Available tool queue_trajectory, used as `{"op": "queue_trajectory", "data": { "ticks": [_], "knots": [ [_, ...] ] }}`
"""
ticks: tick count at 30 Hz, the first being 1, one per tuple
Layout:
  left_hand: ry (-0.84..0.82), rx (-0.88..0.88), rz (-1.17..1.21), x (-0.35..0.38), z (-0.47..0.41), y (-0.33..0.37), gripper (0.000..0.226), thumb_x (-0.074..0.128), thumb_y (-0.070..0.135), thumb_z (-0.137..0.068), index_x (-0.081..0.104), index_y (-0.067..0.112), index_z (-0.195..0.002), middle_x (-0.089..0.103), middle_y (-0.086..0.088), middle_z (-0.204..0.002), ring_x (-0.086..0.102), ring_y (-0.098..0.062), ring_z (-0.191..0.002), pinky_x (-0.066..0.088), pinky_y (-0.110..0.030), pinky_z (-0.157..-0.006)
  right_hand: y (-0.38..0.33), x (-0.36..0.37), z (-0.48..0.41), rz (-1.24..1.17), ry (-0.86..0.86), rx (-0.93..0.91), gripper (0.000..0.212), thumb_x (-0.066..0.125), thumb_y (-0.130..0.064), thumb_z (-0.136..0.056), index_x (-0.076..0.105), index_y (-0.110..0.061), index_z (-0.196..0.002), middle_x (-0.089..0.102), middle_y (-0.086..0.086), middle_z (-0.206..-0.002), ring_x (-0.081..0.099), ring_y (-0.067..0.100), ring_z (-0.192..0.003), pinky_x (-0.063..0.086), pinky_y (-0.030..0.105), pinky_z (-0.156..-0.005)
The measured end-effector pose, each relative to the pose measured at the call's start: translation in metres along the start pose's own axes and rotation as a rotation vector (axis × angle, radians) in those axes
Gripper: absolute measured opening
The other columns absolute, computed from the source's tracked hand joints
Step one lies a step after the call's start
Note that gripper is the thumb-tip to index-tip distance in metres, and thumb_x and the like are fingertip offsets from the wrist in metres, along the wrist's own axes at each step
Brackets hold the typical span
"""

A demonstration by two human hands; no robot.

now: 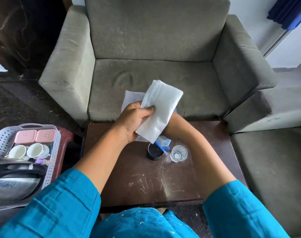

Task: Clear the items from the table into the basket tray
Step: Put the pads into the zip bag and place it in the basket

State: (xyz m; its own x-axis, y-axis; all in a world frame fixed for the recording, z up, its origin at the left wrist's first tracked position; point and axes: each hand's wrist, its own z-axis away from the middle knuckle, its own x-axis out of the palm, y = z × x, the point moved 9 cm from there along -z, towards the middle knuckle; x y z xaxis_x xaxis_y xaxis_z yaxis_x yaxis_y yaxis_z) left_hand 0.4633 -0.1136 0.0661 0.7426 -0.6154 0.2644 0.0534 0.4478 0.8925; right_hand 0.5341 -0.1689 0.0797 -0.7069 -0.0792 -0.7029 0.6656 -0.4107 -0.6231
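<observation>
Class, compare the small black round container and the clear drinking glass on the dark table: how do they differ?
The small black round container is opaque; the clear drinking glass is see-through, its base visible. The container looks straight-sided; the glass narrows toward its base. The container stands left, beside a blue-and-clear wrapper; the glass stands right, apart. Both stand upright on the dark wooden table.

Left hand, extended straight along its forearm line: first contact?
Probably the grey-green fabric sofa seat cushion, beyond the folded white paper napkins the left hand grips; depth is unclear.
</observation>
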Motion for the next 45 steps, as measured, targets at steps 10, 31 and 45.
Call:
{"op": "queue_trajectory", "data": {
  "ticks": [10,31,45],
  "knots": [
    [0.26,0.038,-0.271,-0.023,-0.004,0.0,0.016,0.061,0.013,-0.085,0.064,0.017,-0.069,0.067,-0.003,-0.075,0.064,-0.024,-0.075,0.053,-0.041,-0.077,0.008,-0.01,0.002,0.013,0.273,-0.036,0.007,0.053,0.0,-0.08,0.058,-0.004,-0.083,0.068,0.013,-0.08,0.059,0.028,-0.074,0.027,0.024,-0.056],
    [0.641,-0.052,-0.766,-0.118,0.007,-0.086,0.042,0.065,0.02,-0.056,0.068,0.027,-0.098,0.07,-0.004,-0.097,0.069,-0.022,-0.067,0.059,-0.036,-0.069,0.215,0.022,0.005,-0.222,0.314,0.484,0.049,0.072,-0.013,-0.07,0.054,-0.012,-0.115,0.06,0.002,-0.111,0.058,0.022,-0.093,0.046,0.025,-0.07],
    [0.426,-0.104,-0.963,-0.109,-0.011,-0.191,0.052,0.065,0.0,-0.075,0.055,0.015,-0.124,0.051,-0.003,-0.13,0.056,-0.024,-0.106,0.042,-0.022,-0.08,0.206,0.148,-0.109,0.451,-0.22,0.149,0.055,0.045,0.003,-0.077,0.056,-0.025,-0.124,0.062,0.01,-0.12,0.058,0.032,-0.105,0.046,0.031,-0.078]
  ]
}}
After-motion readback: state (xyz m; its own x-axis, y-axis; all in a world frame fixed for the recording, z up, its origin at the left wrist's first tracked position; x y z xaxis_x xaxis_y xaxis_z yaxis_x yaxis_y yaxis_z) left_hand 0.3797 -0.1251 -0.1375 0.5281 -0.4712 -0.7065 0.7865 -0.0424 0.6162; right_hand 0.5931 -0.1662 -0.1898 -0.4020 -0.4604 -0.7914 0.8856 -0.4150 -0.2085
